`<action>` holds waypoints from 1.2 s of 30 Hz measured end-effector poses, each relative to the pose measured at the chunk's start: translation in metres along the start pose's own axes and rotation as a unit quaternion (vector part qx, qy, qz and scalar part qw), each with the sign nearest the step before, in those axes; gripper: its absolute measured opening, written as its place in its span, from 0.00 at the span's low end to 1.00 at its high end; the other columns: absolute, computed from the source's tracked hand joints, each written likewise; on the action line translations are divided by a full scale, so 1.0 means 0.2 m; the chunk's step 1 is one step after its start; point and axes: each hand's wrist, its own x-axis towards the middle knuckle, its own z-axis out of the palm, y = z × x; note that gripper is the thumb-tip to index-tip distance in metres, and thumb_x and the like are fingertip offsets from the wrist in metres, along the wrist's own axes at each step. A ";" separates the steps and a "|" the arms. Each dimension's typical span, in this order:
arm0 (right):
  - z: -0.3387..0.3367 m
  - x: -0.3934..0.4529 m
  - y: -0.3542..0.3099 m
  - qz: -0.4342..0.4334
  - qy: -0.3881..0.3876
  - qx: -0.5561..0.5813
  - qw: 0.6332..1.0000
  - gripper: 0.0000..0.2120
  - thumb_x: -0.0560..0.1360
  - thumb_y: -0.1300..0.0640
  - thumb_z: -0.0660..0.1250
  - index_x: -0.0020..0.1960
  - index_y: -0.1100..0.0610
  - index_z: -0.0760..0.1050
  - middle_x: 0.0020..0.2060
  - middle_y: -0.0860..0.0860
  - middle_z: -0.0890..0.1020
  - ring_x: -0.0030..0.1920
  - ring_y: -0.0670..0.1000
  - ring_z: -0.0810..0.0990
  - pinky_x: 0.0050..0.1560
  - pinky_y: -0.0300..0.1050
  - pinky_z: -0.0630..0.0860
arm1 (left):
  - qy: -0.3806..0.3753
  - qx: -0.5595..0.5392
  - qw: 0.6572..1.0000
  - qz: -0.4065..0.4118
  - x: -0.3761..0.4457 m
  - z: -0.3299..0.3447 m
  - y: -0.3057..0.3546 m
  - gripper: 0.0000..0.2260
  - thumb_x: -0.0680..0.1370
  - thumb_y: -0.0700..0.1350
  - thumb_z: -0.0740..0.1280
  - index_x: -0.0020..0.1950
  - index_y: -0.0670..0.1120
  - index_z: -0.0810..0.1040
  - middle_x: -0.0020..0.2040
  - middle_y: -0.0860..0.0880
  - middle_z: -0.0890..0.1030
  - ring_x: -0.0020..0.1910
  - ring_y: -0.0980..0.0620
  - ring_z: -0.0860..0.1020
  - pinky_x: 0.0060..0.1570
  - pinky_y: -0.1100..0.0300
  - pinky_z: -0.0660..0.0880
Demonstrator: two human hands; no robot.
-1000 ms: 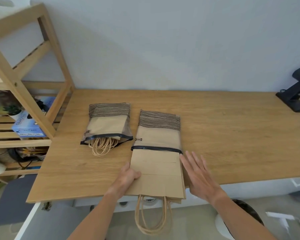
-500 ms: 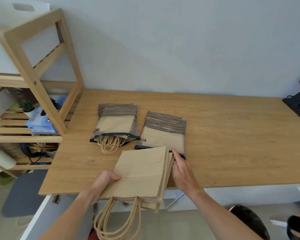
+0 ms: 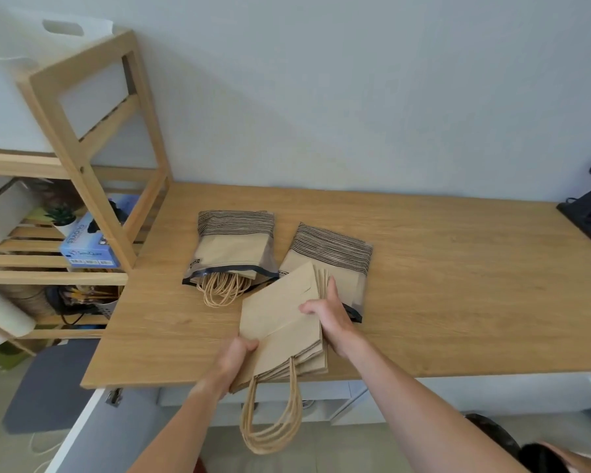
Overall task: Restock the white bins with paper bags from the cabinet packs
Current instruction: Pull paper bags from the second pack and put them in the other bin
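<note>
Fingers of the left hand pinch the lower left corner of a stack of kraft paper bags, thumb on top, while the right hand clamps the stack's right edge, thumb over the top sheet and the other fingers mostly hidden beneath. That stack sits at lower centre of the frame, angled and partly overhanging the front edge of the wooden tabletop, its twisted paper handles dangling below.

Such bags look light and flat but floppy; loose sheets will probably fan and slip, so a grip on both long edges seems wise, never the handles. Two opened plastic packs lie behind: the left pack with handles spilling out, the right pack just beside the stack's far end.

Right of the packs the tabletop is bare. At upper left, a white bin sits atop the wooden shelf unit, whose uprights crowd that route.
</note>
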 end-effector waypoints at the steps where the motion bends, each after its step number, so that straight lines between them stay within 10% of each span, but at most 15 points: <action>1: 0.01 0.01 -0.02 -0.005 0.006 0.002 1.000 0.50 0.67 0.61 0.67 0.82 0.50 0.44 0.78 0.53 0.61 0.74 0.58 0.64 0.74 0.60 0.61 | 0.009 0.026 0.999 0.021 0.01 0.02 0.01 0.14 0.80 0.46 0.62 0.64 0.45 0.74 0.57 0.46 0.82 0.55 0.46 0.79 0.53 0.51 0.74; 10: 0.15 0.09 -0.23 -0.084 0.010 -0.111 0.990 0.36 0.78 0.56 0.59 0.81 0.47 0.47 0.78 0.50 0.61 0.73 0.54 0.64 0.68 0.47 0.60 | 0.035 0.240 0.970 0.021 0.11 0.10 0.14 0.24 0.80 0.58 0.51 0.73 0.53 0.70 0.75 0.43 0.64 0.75 0.40 0.57 0.73 0.38 0.55; 13: 0.25 0.10 -0.23 -0.113 0.004 -0.098 0.989 0.32 0.81 0.41 0.53 0.81 0.46 0.48 0.80 0.46 0.56 0.79 0.51 0.54 0.77 0.54 0.52 | 0.022 0.126 0.989 0.067 0.07 0.08 0.20 0.25 0.81 0.61 0.53 0.77 0.55 0.64 0.77 0.49 0.65 0.76 0.44 0.62 0.73 0.38 0.59; 17: 0.31 0.12 -0.23 -0.106 -0.001 0.022 0.994 0.26 0.84 0.50 0.55 0.80 0.49 0.57 0.77 0.48 0.64 0.77 0.52 0.62 0.77 0.53 0.57 | -0.005 -0.039 0.984 0.175 -0.09 0.04 0.35 0.31 0.76 0.71 0.53 0.76 0.60 0.63 0.70 0.64 0.69 0.73 0.54 0.63 0.70 0.46 0.60; 28: 0.45 0.12 -0.28 -0.081 -0.092 0.018 0.992 0.30 0.84 0.42 0.53 0.82 0.47 0.48 0.80 0.48 0.55 0.79 0.51 0.54 0.78 0.53 0.51 | -0.035 -0.118 0.977 0.175 -0.19 -0.02 0.38 0.34 0.71 0.65 0.64 0.76 0.58 0.64 0.72 0.52 0.72 0.70 0.49 0.70 0.70 0.39 0.66; 36: 0.45 0.13 -0.26 -0.102 -0.094 0.014 0.990 0.27 0.84 0.43 0.55 0.81 0.46 0.55 0.78 0.48 0.63 0.77 0.52 0.60 0.77 0.57 0.57 | 0.010 -0.134 0.971 0.196 -0.20 -0.04 0.36 0.18 0.78 0.56 0.65 0.67 0.55 0.75 0.65 0.52 0.77 0.63 0.53 0.76 0.64 0.51 0.72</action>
